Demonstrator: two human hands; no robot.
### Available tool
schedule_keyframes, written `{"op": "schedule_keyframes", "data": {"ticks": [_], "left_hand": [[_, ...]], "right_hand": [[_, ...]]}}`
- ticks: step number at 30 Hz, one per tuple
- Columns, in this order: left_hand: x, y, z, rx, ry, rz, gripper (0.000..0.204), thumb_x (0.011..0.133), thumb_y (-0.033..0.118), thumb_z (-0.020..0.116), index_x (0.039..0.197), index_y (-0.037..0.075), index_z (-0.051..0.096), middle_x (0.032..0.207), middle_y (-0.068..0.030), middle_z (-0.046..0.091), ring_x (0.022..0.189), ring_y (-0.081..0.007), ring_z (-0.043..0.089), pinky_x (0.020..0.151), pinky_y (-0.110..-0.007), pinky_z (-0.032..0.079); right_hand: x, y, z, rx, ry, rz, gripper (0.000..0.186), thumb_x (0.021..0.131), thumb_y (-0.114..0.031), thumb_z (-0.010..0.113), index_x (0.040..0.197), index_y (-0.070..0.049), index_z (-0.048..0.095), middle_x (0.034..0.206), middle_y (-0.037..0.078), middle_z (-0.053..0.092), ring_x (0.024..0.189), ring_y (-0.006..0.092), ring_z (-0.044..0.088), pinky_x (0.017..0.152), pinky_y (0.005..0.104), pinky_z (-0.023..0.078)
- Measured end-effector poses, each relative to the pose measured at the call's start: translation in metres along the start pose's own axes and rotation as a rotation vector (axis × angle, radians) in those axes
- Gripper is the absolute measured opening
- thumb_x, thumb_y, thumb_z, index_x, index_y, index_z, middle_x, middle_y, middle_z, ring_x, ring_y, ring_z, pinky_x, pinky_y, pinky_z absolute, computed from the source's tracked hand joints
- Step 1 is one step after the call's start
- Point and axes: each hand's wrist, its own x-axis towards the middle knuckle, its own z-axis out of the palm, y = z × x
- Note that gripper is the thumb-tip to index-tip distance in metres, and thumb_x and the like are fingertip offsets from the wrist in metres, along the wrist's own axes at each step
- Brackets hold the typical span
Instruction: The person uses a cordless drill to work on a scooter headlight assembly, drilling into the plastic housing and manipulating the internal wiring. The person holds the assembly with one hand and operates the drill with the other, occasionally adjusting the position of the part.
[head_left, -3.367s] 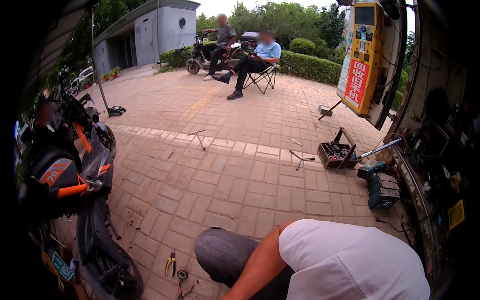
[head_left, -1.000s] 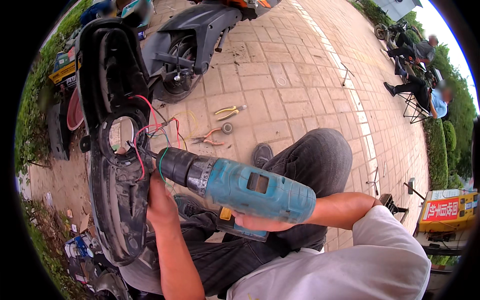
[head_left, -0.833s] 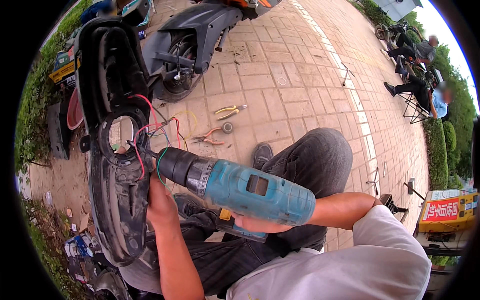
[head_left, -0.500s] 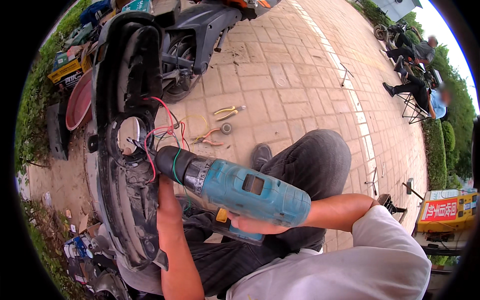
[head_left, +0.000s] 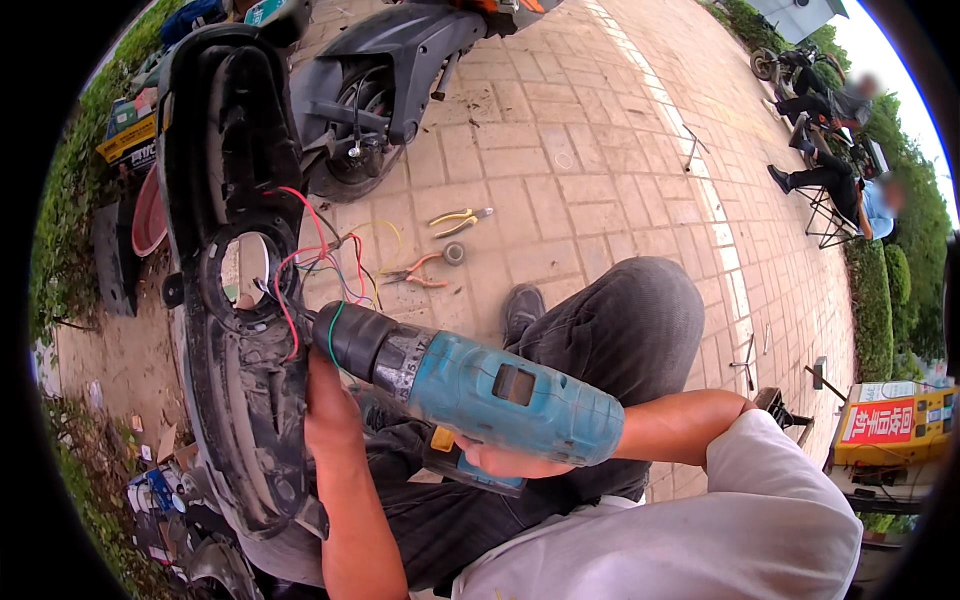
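My right hand (head_left: 512,460) is wrapped around the handle of a teal cordless drill (head_left: 520,395) with a black chuck. The drill points left, its chuck close to the lower right edge of a round opening in a long, dusty black plastic panel (head_left: 250,390). Where the bit meets the panel is hard to make out. My left hand (head_left: 332,400) grips the panel's right edge just below the chuck, its fingers mostly hidden. Thin red, green, yellow and blue wires (head_left: 325,245) hang loose from the panel, and a green one crosses the chuck.
Yellow-handled pliers (head_left: 460,220), orange-handled pliers (head_left: 418,272) and a small round metal part (head_left: 454,253) lie on the paving. A scooter's rear wheel (head_left: 365,130) stands beyond the panel. A red basin (head_left: 148,215) and boxes are at left. Two people (head_left: 850,190) sit far right.
The panel has shifted left and tilted, the ring with it. The drill's chuck now sits slightly lower and closer to the ring's lower edge. Both hands keep their grip.
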Motion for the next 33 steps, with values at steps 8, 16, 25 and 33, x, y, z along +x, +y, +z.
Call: {"op": "schedule_keyframes", "data": {"ticks": [8,16,25,33], "left_hand": [[-0.005,0.003,-0.005,-0.156,0.097,-0.108,0.026,0.087,0.006,0.045,0.109,-0.004,0.054,0.11,-0.0122,0.058,0.099,-0.0203,0.055,0.091,-0.031,0.04],[-0.005,0.001,0.001,-0.238,0.086,-0.194,0.027,0.083,0.0,0.05,0.109,-0.006,0.054,0.112,-0.0129,0.055,0.098,-0.02,0.056,0.087,-0.031,0.044],[-0.002,0.006,0.0,-0.164,0.048,-0.154,0.026,0.083,0.001,0.05,0.108,-0.006,0.055,0.109,-0.0126,0.057,0.095,-0.02,0.057,0.086,-0.031,0.045],[-0.001,0.006,-0.006,-0.134,0.049,-0.137,0.024,0.084,0.002,0.05,0.106,-0.006,0.056,0.107,-0.0123,0.058,0.093,-0.0199,0.057,0.084,-0.031,0.045]], "right_hand": [[0.007,0.0,-0.009,-0.938,0.026,-0.4,0.02,0.087,-0.017,0.045,0.101,-0.005,0.054,0.103,0.005,0.055,0.097,0.0191,0.054,0.087,0.0313,0.045],[0.006,0.001,0.002,-0.38,0.126,-0.271,0.019,0.085,-0.016,0.05,0.101,-0.007,0.055,0.103,0.006,0.055,0.092,0.0205,0.055,0.082,0.0323,0.047],[0.018,-0.001,-0.002,-0.017,0.051,-0.132,0.024,0.083,-0.016,0.048,0.105,-0.006,0.053,0.101,0.008,0.056,0.094,0.021,0.054,0.083,0.0331,0.042],[0.016,-0.001,-0.013,0.68,-0.058,0.101,0.014,0.085,-0.013,0.049,0.097,-0.008,0.056,0.098,0.003,0.055,0.09,0.0168,0.054,0.08,0.0297,0.045]]}}
